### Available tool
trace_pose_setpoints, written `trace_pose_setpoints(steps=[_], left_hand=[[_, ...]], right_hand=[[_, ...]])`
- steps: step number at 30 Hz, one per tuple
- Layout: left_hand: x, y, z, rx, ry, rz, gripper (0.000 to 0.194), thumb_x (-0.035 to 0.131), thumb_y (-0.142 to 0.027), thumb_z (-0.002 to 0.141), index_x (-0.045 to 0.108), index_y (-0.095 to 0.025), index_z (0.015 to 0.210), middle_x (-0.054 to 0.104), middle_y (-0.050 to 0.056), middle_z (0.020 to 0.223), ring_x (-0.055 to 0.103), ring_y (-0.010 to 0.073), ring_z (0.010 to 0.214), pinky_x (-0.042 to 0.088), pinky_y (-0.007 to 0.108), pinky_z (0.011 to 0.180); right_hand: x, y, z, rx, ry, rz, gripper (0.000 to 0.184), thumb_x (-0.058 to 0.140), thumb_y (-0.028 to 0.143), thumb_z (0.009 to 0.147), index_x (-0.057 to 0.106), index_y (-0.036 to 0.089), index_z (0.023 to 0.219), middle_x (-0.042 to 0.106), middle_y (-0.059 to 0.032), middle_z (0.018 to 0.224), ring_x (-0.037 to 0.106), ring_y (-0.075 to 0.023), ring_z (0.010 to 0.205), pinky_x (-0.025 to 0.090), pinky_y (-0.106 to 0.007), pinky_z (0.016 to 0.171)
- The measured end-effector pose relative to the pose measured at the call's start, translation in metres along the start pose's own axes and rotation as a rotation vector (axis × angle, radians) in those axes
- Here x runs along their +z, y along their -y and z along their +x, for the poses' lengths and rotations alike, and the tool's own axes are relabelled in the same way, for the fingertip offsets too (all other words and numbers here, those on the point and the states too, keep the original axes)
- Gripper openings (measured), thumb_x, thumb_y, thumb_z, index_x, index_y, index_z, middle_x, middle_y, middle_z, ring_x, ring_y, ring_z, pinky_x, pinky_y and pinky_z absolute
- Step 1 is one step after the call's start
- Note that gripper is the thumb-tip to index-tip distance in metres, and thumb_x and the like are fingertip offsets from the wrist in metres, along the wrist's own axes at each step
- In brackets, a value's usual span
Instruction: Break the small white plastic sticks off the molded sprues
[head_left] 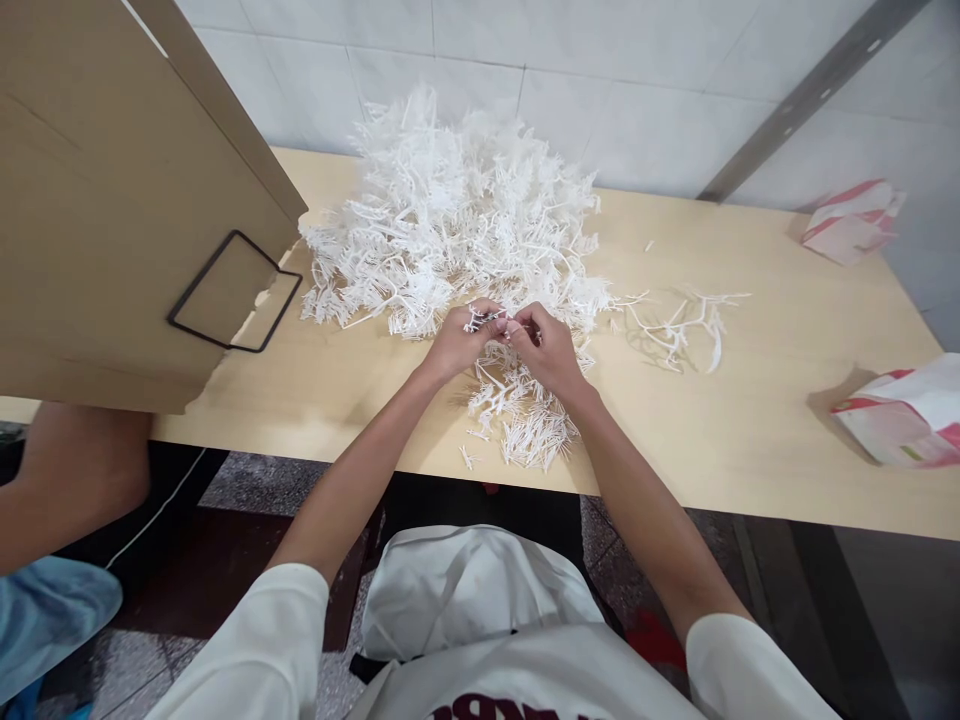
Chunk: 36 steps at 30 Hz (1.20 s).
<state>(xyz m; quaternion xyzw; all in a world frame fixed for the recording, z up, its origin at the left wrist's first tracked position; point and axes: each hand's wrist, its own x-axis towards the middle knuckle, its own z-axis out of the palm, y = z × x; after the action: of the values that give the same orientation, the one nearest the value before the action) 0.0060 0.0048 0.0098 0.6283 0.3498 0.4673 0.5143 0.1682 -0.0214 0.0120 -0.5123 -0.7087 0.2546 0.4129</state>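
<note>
Left hand [459, 342] and right hand [547, 348] pinch a white twig [472, 320] together, probably for fine control. A pile [457, 210] sits at twelve o'clock, seemingly for easy reach.

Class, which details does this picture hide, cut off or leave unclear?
Head view, all:
White piece in left hand: partly covered by the hand.
Anything right hand pinches: too small, covered by its fingers.
Tabletop behind cardboard panel: hidden by it.
Nearer red-and-white packet: cut by right edge.
Shirt lettering: cut by bottom edge.
</note>
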Motion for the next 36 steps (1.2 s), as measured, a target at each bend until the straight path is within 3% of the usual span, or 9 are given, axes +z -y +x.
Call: trace_pose_setpoints(steps=[4,9,15,22,30,33,36], left_hand=[[0.003,-0.003,-0.004,0.07,-0.014,0.167,0.025,0.065,-0.038,0.084,0.057,-0.018,0.072,0.058,-0.001,0.07,0.056,0.011,0.065,0.046,0.024,0.063],[0.006,0.001,-0.005,-0.054,0.059,-0.009,0.036,0.065,-0.052,0.083,0.051,-0.019,0.075,0.056,-0.003,0.063,0.06,0.0117,0.057,0.048,0.024,0.058],[0.008,0.0,-0.004,-0.078,0.047,-0.043,0.047,0.065,-0.065,0.077,0.051,-0.02,0.074,0.056,-0.003,0.06,0.058,0.0119,0.054,0.046,0.025,0.055],[0.009,-0.005,-0.005,-0.048,-0.054,-0.061,0.044,0.064,-0.063,0.079,0.054,-0.02,0.078,0.058,-0.002,0.063,0.056,0.0109,0.057,0.045,0.024,0.056],[0.006,-0.001,-0.005,0.018,-0.061,0.059,0.037,0.063,-0.057,0.083,0.058,-0.02,0.078,0.053,-0.004,0.056,0.051,0.0095,0.05,0.04,0.024,0.053],[0.01,0.002,-0.005,-0.038,-0.038,-0.061,0.041,0.064,-0.059,0.082,0.052,-0.02,0.074,0.051,-0.004,0.056,0.049,0.0092,0.05,0.039,0.024,0.052],[0.017,0.003,-0.006,-0.131,0.002,-0.325,0.042,0.068,-0.056,0.08,0.048,-0.02,0.073,0.05,-0.005,0.057,0.048,0.0078,0.049,0.037,0.023,0.051]], right_hand=[[-0.005,-0.003,0.002,-0.029,0.129,-0.072,0.039,0.05,0.056,0.091,0.047,0.022,0.074,0.052,0.0044,0.064,0.042,-0.0098,0.058,0.029,-0.026,0.058],[-0.013,-0.005,0.004,-0.076,0.225,-0.05,0.04,0.043,0.058,0.094,0.053,0.022,0.079,0.054,0.0037,0.066,0.042,-0.0101,0.058,0.031,-0.026,0.059],[-0.01,-0.004,0.002,-0.066,0.155,-0.02,0.041,0.043,0.057,0.094,0.052,0.021,0.076,0.05,0.0036,0.062,0.041,-0.0104,0.057,0.032,-0.026,0.059],[0.0,-0.001,0.0,0.079,0.083,0.33,0.039,0.047,0.059,0.091,0.055,0.022,0.084,0.058,0.0025,0.07,0.048,-0.0104,0.06,0.038,-0.026,0.059],[-0.002,0.001,0.001,0.08,0.087,0.142,0.039,0.06,0.06,0.084,0.055,0.022,0.077,0.051,0.0056,0.058,0.042,-0.0094,0.053,0.032,-0.026,0.054],[-0.004,0.002,0.001,0.019,0.147,0.172,0.037,0.056,0.057,0.088,0.056,0.022,0.076,0.058,0.0041,0.061,0.049,-0.0102,0.055,0.037,-0.027,0.058],[-0.002,0.003,-0.001,0.022,0.15,0.292,0.036,0.054,0.056,0.089,0.056,0.022,0.077,0.06,0.003,0.062,0.057,-0.0122,0.06,0.041,-0.027,0.061]])
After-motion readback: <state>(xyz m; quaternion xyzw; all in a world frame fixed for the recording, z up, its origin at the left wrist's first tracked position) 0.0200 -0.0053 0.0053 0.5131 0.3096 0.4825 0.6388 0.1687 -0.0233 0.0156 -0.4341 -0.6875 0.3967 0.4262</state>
